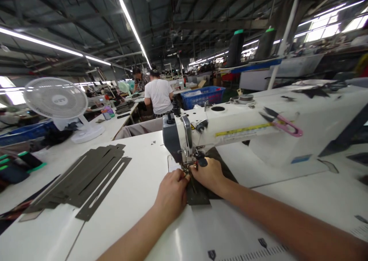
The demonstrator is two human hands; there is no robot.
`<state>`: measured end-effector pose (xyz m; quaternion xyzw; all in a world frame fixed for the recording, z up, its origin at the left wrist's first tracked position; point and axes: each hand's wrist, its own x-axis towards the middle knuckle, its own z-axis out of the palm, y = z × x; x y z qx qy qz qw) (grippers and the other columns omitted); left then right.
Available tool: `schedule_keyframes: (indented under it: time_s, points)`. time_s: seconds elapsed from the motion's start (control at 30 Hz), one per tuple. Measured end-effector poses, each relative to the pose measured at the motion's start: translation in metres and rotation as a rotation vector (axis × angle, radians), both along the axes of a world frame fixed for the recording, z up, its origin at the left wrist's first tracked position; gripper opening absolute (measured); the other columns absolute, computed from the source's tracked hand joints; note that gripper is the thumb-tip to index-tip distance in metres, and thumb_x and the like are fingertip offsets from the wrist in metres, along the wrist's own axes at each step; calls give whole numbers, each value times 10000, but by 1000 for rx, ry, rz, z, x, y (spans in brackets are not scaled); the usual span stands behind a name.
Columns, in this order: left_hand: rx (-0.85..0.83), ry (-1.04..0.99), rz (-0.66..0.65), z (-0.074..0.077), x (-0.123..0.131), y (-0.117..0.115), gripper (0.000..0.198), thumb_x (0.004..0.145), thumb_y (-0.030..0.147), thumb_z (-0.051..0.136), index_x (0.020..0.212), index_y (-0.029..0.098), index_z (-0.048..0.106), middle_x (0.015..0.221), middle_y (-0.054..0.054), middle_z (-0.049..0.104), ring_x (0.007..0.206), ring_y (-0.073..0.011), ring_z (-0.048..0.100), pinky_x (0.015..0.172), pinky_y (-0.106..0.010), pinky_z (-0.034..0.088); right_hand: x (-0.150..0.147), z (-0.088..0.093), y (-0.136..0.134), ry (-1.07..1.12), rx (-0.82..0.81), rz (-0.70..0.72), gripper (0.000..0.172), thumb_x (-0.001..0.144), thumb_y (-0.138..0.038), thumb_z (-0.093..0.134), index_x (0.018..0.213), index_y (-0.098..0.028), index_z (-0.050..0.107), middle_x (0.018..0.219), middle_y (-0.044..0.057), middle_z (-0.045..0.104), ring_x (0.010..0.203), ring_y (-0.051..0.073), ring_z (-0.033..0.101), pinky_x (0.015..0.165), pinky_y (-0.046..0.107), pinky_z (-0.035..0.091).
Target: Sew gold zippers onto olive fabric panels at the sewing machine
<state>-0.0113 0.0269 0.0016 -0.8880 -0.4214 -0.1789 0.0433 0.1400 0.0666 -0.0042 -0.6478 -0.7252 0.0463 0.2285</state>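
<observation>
While the left hand [171, 195] and right hand [207, 174] pinched the dark grey strip [198, 195] at the sewing machine's [230, 124] presser foot [185, 168], a slip could have pulled fingers under the needle [184, 162] or skewed the seam.

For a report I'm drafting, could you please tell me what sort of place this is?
This looks like a large sewing workshop or factory. An industrial sewing machine is set into a white worktable, a pile of slotted dark strips lies beside it, and a co-worker sits at another station down the hall.
</observation>
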Motion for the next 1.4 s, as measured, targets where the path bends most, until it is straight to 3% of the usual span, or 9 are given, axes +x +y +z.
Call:
schedule_keyframes:
  time_s: [0.13,0.23,0.33,0.47,0.87,1.07,1.2,1.3,1.4]
  points:
    - [37,-9,-3,-1,-2,-4,350,712,60,446,1014,143,602,951,-94,616,847,-222,592,774,-377,507,10,6,-19,-54,28,93,261,849,-286,432,835,-144,651,849,120,670,829,234,622,716,324,461]
    - [75,-56,-44,-4,-5,-10,346,715,57,467,1023,134,605,1039,-93,635,905,-228,602,805,-381,513,26,6,-48,-79,160,460,395,772,-392,562,1057,-122,605,1109,138,606,1048,255,536,901,377,420]
    - [97,-127,-75,-7,-6,-15,304,746,55,466,995,139,618,1040,-80,653,924,-210,613,821,-357,519,35,0,-70,-90,290,722,457,791,-298,530,1150,-14,544,1203,190,542,1126,270,487,967,398,394]
    - [100,-167,-98,-8,-5,-17,270,774,62,455,964,144,628,994,-78,671,895,-196,626,803,-345,534,31,-5,-73,-125,383,735,360,802,-91,377,1062,37,590,1121,204,592,1073,259,536,943,367,436]
    - [58,-2,-172,3,-5,-2,255,821,94,404,992,102,593,929,-105,637,867,-205,594,805,-353,504,28,-9,-52,-116,448,771,379,796,-51,337,1064,49,586,1091,219,602,1052,246,553,935,364,443]
    - [-58,47,-100,17,-2,-4,274,719,153,523,982,115,587,911,-86,597,825,-209,568,796,-356,482,30,23,-33,1,110,745,281,830,-119,415,972,-107,657,945,87,677,901,187,614,837,290,467]
    - [-17,99,45,18,-1,-1,122,797,246,537,768,154,611,787,-51,607,676,-189,575,662,-333,489,27,49,-25,-57,-100,641,194,799,-137,508,751,-180,692,748,15,691,730,161,629,701,253,472]
    - [43,156,6,10,2,-5,137,821,155,478,771,145,605,745,-58,603,628,-184,571,642,-334,485,21,35,-38,-136,-11,604,173,788,-158,522,776,-160,695,795,55,696,736,195,638,693,291,494]
    - [167,248,-77,2,5,-13,182,792,45,427,865,88,589,770,-98,596,647,-200,574,670,-362,490,18,1,-56,-261,338,595,269,756,-44,480,955,-54,661,991,169,657,903,257,624,766,343,515]
